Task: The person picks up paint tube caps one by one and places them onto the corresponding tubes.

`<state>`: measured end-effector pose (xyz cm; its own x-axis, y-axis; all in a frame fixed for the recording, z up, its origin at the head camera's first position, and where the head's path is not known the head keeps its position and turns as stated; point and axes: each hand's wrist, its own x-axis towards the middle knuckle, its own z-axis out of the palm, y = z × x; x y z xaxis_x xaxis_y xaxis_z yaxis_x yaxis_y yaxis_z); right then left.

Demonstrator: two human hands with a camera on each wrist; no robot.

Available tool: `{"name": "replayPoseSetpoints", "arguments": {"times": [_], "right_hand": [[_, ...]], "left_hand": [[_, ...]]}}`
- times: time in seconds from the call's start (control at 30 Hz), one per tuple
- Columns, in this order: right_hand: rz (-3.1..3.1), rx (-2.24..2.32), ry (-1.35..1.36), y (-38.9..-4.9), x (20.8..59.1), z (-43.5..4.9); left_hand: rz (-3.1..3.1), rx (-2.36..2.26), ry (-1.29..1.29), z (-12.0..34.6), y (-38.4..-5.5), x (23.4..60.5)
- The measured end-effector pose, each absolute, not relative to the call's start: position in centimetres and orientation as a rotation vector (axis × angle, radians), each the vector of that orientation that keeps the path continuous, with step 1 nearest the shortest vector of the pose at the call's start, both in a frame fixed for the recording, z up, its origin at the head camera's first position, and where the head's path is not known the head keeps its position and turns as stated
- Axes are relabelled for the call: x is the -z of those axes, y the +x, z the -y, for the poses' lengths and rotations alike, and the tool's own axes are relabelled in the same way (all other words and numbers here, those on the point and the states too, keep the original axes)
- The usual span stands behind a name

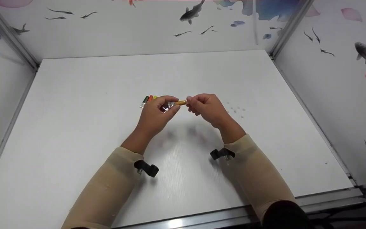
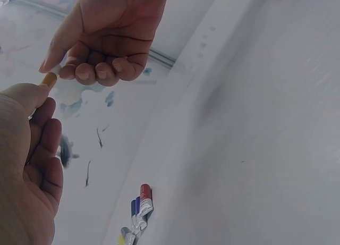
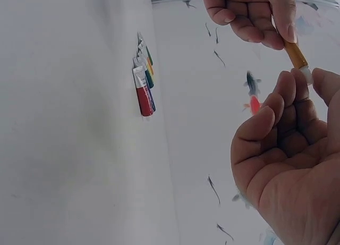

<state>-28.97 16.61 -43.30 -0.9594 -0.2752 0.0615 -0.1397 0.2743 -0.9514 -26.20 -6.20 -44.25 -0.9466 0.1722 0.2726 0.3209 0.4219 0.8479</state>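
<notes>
A small paint tube with an ochre body [image 1: 181,102] is held above the table in my left hand [image 1: 155,115], pinched between thumb and fingers. My right hand [image 1: 212,109] pinches the white cap [image 3: 306,75] at the tube's end between thumb and index finger. Its other fingers are curled in the right wrist view. To the left, partly hidden behind the left hand in the head view, several more paint tubes lie side by side; a red tube [image 3: 143,99] is nearest in the right wrist view, with blue, green and yellow ones beyond it.
Several small whitish pieces [image 1: 235,111] lie scattered on the white table [image 1: 75,133] beside the right hand. Panels [image 1: 138,35] painted with fish stand at the back and both sides. A metal rail [image 1: 176,222] runs along the front edge.
</notes>
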Motion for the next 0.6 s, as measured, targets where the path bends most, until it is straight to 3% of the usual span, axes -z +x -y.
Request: {"name": "replayPoseSetpoints", "arguments": {"times": [0.6], "right_hand": [[-2.387,1.821,-0.505,-28.81,43.11,-17.33]], "left_hand": [[2.541,1.564,-0.433,6.54,-25.89,44.02]]}}
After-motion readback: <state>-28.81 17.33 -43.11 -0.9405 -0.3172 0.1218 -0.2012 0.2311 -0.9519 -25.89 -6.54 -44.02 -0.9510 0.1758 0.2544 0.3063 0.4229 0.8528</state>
